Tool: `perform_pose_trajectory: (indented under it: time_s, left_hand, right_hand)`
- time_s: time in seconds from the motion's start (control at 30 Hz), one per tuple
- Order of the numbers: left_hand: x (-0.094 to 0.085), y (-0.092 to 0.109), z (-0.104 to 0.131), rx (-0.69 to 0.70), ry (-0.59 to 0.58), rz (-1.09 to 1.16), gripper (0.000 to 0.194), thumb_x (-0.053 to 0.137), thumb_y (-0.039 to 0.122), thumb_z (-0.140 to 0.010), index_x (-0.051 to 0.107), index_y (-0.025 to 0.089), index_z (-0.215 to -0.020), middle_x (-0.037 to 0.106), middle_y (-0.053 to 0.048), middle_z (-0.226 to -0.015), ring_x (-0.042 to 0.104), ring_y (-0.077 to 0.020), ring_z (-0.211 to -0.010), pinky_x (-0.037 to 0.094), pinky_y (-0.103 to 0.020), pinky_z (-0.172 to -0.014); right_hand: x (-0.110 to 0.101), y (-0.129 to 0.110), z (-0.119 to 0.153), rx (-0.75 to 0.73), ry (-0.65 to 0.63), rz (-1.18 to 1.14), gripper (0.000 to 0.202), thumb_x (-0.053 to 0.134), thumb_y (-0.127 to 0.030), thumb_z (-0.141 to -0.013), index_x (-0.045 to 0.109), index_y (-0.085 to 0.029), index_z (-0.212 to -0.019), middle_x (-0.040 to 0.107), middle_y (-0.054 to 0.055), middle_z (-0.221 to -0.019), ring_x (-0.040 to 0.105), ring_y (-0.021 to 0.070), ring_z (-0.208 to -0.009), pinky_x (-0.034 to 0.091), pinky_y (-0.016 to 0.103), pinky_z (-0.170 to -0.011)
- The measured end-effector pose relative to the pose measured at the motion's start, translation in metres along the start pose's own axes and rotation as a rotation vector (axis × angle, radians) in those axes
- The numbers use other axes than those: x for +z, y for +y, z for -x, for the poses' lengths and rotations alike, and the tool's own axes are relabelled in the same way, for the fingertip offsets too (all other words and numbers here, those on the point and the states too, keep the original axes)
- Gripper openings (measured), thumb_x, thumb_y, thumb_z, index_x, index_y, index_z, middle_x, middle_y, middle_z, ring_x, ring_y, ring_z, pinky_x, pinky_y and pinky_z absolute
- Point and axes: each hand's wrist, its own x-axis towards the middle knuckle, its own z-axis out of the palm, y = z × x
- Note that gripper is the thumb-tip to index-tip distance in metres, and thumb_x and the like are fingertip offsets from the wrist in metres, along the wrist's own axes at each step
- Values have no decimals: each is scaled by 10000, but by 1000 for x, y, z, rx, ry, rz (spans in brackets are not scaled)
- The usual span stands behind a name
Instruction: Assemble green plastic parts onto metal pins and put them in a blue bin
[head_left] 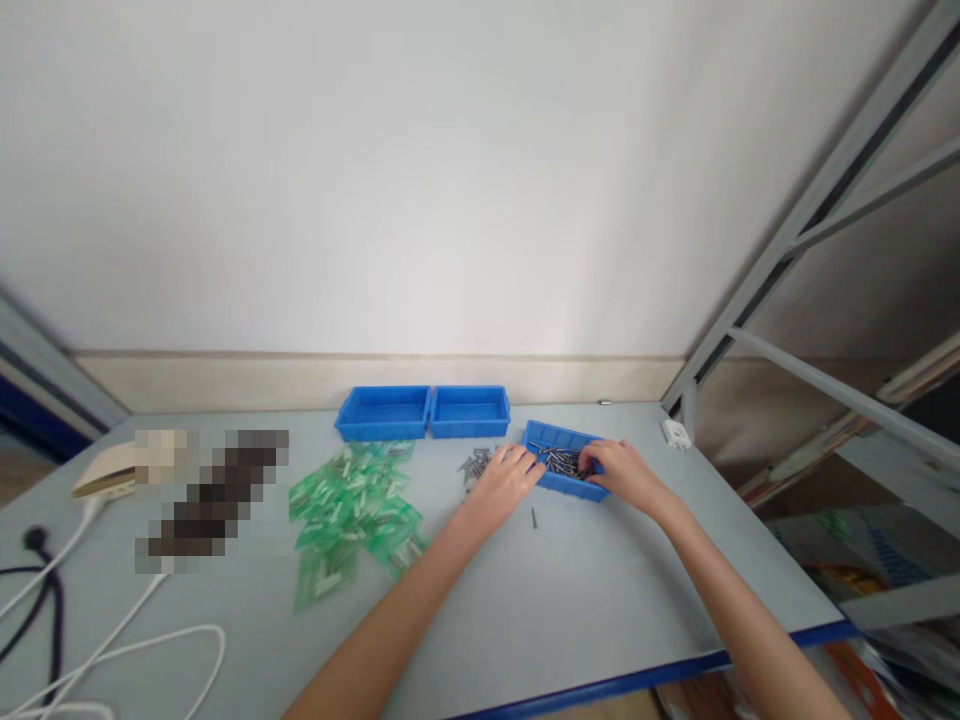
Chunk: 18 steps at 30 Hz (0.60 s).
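Observation:
A small blue bin with many metal screws in it sits at an angle on the table. My left hand is at the bin's left end, its bent fingers closed over the rim. From the right, my right hand reaches over the opposite end with curled fingers down among the screws; whatever is between the fingertips is hidden. A pile of loose screws lies beside my left hand, which covers part of it. One single screw lies on the tabletop in front of the bin.
Two blue bins stand side by side near the wall. Green-tinted plastic bags with small parts inside are spread left of my forearm. White cables and a pixelated dark object occupy the left. A white adapter lies far right, near a metal frame.

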Motion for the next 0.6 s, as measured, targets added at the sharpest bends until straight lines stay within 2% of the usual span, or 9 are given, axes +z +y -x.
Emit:
perform_pose_trajectory:
  time_s: [0.1, 0.23, 0.5, 0.6]
  left_hand:
    - [-6, 10, 13, 53, 31, -31, 213, 407, 141, -895, 532, 136, -1068, 598, -55, -911, 526, -176, -936, 389, -325, -846]
    - [-9, 20, 20, 126, 55, -73, 226, 386, 109, -894, 531, 102, -1067, 598, -61, -850, 537, -167, -876, 390, -327, -849]
    - [-8, 33, 24, 143, 125, -123, 268, 412, 91, -875, 499, 61, -1127, 616, -71, -850, 549, -170, -840, 371, -353, -866]
    - [-7, 37, 26, 141, 113, -123, 251, 397, 90, -883, 501, 65, -1110, 615, -77, -852, 547, -164, -818, 384, -335, -798]
  right_hand:
    - [-1, -3, 13, -36, 26, 31, 131, 639, -151, -713, 641, -218, -826, 654, 20, -906, 567, 209, -935, 326, 311, -758]
    - [-1, -5, 16, -96, 22, 52, 144, 683, -161, -694, 638, -217, -819, 650, 23, -889, 567, 210, -907, 312, 315, -738]
    - [0, 2, 17, -116, -30, -39, 124, 647, -131, -721, 627, -215, -810, 649, 15, -888, 575, 192, -899, 315, 312, -743]
    - [-1, 5, 18, -146, -25, -63, 129, 635, -121, -728, 619, -206, -825, 638, 32, -899, 571, 190, -903, 332, 306, -736]
